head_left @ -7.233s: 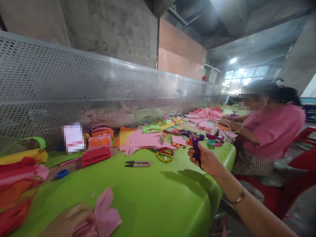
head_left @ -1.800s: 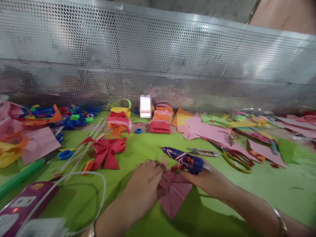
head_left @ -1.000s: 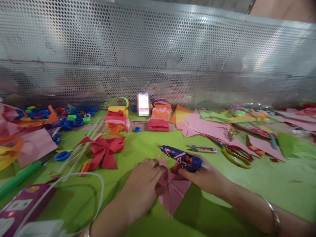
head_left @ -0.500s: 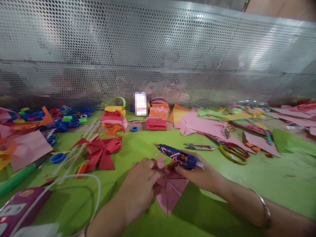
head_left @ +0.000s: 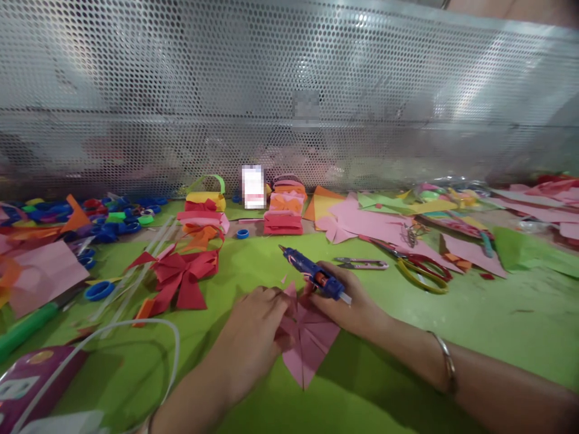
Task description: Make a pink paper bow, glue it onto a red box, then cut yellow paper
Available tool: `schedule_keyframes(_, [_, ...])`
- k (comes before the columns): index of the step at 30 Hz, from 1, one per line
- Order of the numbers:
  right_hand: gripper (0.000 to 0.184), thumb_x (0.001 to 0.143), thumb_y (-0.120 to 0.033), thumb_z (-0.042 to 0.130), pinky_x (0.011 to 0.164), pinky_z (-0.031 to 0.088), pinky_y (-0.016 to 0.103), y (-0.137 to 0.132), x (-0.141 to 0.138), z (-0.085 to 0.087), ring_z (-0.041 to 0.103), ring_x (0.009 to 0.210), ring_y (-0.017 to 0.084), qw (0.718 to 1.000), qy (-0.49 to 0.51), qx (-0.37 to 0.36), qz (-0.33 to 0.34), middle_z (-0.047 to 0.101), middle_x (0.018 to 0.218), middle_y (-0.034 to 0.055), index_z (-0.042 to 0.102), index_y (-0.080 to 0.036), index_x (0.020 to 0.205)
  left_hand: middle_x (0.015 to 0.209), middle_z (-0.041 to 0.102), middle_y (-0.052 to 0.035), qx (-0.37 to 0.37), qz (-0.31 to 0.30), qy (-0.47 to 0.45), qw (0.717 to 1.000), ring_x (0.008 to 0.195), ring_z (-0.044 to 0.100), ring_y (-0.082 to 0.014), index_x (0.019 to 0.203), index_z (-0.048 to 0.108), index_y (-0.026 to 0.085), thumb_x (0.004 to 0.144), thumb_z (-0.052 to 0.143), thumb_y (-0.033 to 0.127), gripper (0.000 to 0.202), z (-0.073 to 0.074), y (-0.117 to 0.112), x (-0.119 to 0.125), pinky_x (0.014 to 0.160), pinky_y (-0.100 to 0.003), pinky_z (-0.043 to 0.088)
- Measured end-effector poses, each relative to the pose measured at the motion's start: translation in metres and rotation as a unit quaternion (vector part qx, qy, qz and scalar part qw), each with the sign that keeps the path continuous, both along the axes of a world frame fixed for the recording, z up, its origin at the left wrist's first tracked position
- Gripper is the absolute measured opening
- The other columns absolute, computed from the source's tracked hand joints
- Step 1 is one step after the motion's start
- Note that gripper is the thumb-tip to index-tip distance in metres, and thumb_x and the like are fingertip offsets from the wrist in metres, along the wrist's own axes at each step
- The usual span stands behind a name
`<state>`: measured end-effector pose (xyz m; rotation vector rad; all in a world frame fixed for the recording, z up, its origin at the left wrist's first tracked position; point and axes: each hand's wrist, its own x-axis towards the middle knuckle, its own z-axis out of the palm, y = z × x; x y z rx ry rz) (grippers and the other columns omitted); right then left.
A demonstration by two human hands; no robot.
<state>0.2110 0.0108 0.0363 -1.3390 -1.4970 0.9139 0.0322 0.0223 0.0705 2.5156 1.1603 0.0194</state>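
A blue glue gun (head_left: 312, 271) is gripped in my right hand (head_left: 350, 304), its nozzle aimed up and left, away from the paper. Below it lies a folded pink paper piece (head_left: 312, 346) with several pointed petals. The fingers of my left hand (head_left: 260, 322) are closed on the left side of this paper; their tips are partly hidden. My right fingertips reach the paper's upper edge, under the gun. To the left, a red paper bow (head_left: 183, 280) rests on the green tabletop.
Thread snips (head_left: 362, 263) and yellow-handled scissors (head_left: 423, 277) lie at the right. Small paper bags (head_left: 284, 205) and a bright phone (head_left: 253, 187) stand before the perforated metal panel (head_left: 289, 72). A purple power strip (head_left: 43, 380) with a white cable sits at lower left.
The glue gun has turned, its rear end dropping and its nozzle tipping further up. My right hand has shifted slightly left and up. My left hand keeps its hold on the pink paper.
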Motion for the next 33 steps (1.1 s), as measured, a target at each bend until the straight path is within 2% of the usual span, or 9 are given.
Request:
schedule_keyframes(6, [0.006,0.066,-0.018,0.052,0.052,0.042,0.022,-0.002,0.0,0.011,0.053,0.059,0.013,0.999,-0.012,0.011,0.052,0.058,0.064,-0.0009,0.052,-0.02,0.072,0.111,0.059,-0.0088,0.005,0.008,0.013,1.0,0.102,0.051,-0.0258,0.107,0.055,0.017,0.075,0.058,0.021,0.033,0.0,0.0,0.001,0.09,-0.044,0.04])
schedule_keyframes(9, [0.007,0.066,-0.016,0.052,0.05,0.038,0.021,-0.004,0.001,0.014,0.048,0.057,0.012,0.996,-0.048,0.028,0.071,0.054,0.061,-0.0021,0.054,-0.018,0.072,0.109,0.06,-0.0074,0.005,0.008,-0.007,1.0,0.101,0.052,-0.0262,0.111,0.056,0.022,0.073,0.06,0.022,0.038,-0.001,0.001,0.0,0.087,-0.044,0.041])
schedule_keyframes(12, [0.005,0.068,-0.017,0.051,0.05,0.037,0.021,-0.005,0.001,0.015,0.047,0.055,0.011,0.994,-0.05,0.033,0.086,0.053,0.06,-0.0023,0.055,-0.018,0.072,0.11,0.061,-0.0055,-0.001,0.0,-0.022,1.0,0.101,0.053,-0.0254,0.106,0.06,0.026,0.074,0.058,0.02,0.032,0.001,0.001,-0.001,0.087,-0.044,0.041])
schedule_keyframes(22, [0.013,0.07,-0.017,0.054,0.056,0.041,0.022,-0.004,0.005,0.006,0.055,0.063,0.014,0.99,-0.07,0.049,0.113,0.063,0.072,0.0018,0.059,-0.016,0.082,0.106,0.062,-0.0037,-0.017,0.006,-0.021,1.0,0.098,0.054,-0.0243,0.093,0.062,0.023,0.074,0.058,0.017,0.021,0.009,0.0,0.0,0.085,-0.042,0.042])
schedule_keyframes(30, [0.013,0.07,-0.015,0.053,0.056,0.041,0.023,-0.004,0.005,0.006,0.055,0.063,0.015,0.99,-0.076,0.053,0.107,0.063,0.072,0.003,0.059,-0.015,0.081,0.109,0.061,-0.0053,-0.016,0.007,-0.024,1.0,0.099,0.053,-0.026,0.101,0.058,0.022,0.073,0.058,0.017,0.028,0.007,0.0,0.001,0.086,-0.044,0.042])
schedule_keyframes(33, [0.014,0.07,-0.013,0.054,0.056,0.042,0.023,-0.003,0.006,0.003,0.056,0.064,0.015,0.989,-0.076,0.061,0.108,0.064,0.073,0.003,0.06,-0.014,0.083,0.108,0.062,-0.005,-0.018,0.004,-0.02,1.0,0.098,0.053,-0.026,0.099,0.059,0.022,0.073,0.057,0.016,0.027,0.008,0.0,0.001,0.084,-0.044,0.042])
